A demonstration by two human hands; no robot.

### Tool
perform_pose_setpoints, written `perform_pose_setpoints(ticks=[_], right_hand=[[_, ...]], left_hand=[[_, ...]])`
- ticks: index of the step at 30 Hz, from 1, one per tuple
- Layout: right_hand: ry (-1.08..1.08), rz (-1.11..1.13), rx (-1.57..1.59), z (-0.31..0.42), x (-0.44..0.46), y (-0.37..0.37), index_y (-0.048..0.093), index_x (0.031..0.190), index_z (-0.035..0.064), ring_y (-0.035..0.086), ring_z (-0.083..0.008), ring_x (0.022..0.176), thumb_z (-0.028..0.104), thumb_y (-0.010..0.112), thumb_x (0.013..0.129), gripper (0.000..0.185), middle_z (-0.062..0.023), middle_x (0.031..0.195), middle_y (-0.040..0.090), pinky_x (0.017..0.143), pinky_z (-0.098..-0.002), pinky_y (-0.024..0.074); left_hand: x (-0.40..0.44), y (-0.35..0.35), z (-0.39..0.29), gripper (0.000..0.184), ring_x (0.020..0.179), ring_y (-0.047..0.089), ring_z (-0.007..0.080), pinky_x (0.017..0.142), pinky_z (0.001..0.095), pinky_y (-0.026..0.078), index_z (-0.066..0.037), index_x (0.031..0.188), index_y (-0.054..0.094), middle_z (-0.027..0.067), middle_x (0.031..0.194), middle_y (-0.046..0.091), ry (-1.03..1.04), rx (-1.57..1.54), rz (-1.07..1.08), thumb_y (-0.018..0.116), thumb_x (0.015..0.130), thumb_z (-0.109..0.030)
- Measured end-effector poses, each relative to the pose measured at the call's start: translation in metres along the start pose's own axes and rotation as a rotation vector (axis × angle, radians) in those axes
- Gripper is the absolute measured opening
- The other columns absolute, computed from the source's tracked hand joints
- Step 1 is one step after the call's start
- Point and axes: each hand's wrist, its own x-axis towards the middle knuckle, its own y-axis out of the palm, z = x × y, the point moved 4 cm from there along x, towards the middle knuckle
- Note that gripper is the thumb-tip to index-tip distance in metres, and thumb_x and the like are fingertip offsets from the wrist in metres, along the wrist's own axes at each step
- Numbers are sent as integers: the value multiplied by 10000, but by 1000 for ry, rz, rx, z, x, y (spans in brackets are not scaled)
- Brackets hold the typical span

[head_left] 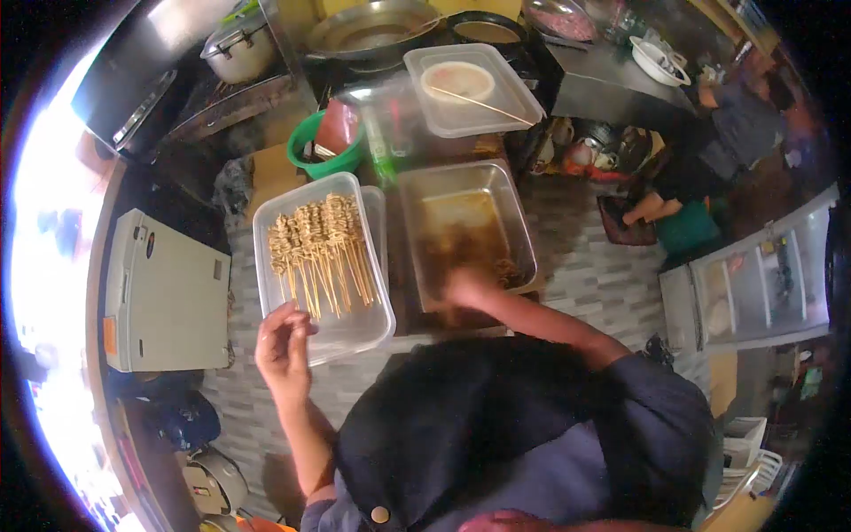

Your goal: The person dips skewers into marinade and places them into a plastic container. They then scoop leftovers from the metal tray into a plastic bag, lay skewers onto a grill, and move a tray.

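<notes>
A clear plastic tray (355,332) holds several rows of skewered meat (317,232), their bare bamboo sticks pointing toward me. At its near left rim is my left hand (285,341), fingers curled and pressed together; whatever they may hold is too small to make out. My right hand (468,288) reaches into the near end of a rectangular metal pan (523,213). Motion smears its fingers. Brown liquid (456,213) covers part of the pan's bottom, and a few small brown meat pieces (507,271) lie by the right wall.
Behind the trays stand a green basin (306,137), a green-tinted bottle (379,155) and a plastic lid (492,111) with a stick across it. Woks (372,40) sit farther back. A white chest freezer (168,293) is at left. Another person (736,133) sits at right.
</notes>
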Motion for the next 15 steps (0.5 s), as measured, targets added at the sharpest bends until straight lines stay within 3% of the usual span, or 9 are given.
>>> perform_pose_setpoints(ticks=[2,4,8,10,11,13,14,15], right_hand=[[22,-16,75,-16,-3,-9,586,645,25,532,-241,493,343,516,749,342,-134,573,560,471,-380,422],[481,212,585,-34,-24,-23,563,636,44,520,-175,487,299,522,744,279,-85,565,543,438,-307,404],[565,94,812,-84,-36,-17,541,617,-4,557,-214,542,166,508,724,204,-132,573,548,489,-366,429],[231,-98,623,-100,-29,-16,548,665,0,544,-233,523,132,516,725,149,-137,570,538,478,-366,416],[252,-113,622,-112,-37,-13,548,665,0,544,-233,523,132,516,725,149,-137,570,538,478,-366,416],[-306,-469,-43,-81,-48,-31,543,714,9,533,-282,532,155,516,746,152,-146,581,531,507,-392,413],[-300,-475,-45,-73,-57,-36,543,714,9,533,-282,532,155,516,746,152,-146,581,531,507,-392,413],[-56,-443,114,-50,-77,-63,543,719,20,534,-297,551,165,519,753,151,-148,597,534,522,-402,413]], left_hand=[[8,20,9,231,747,532,145,636,269,485,45,1009,486,88,856,528,12,-63,124,471,780,63],[11,40,16,216,750,533,135,652,262,485,33,986,506,80,839,542,-61,-128,164,484,772,58],[18,92,23,218,724,540,128,643,242,473,-26,950,555,62,792,575,-116,-96,364,538,743,39],[18,125,25,297,831,533,197,725,314,441,-41,1024,509,95,927,561,148,224,661,565,733,-18],[21,144,28,297,831,533,197,725,314,441,-41,1024,509,95,927,561,155,208,680,565,733,-18],[23,181,29,387,937,497,252,784,360,417,-90,1064,510,86,1006,542,501,506,788,608,689,-84],[26,195,36,387,937,497,252,784,360,417,-90,1064,510,86,1006,542,508,502,793,608,689,-84],[26,209,43,367,967,481,266,798,371,409,-107,1060,513,84,1032,530,643,593,782,592,702,-122]])
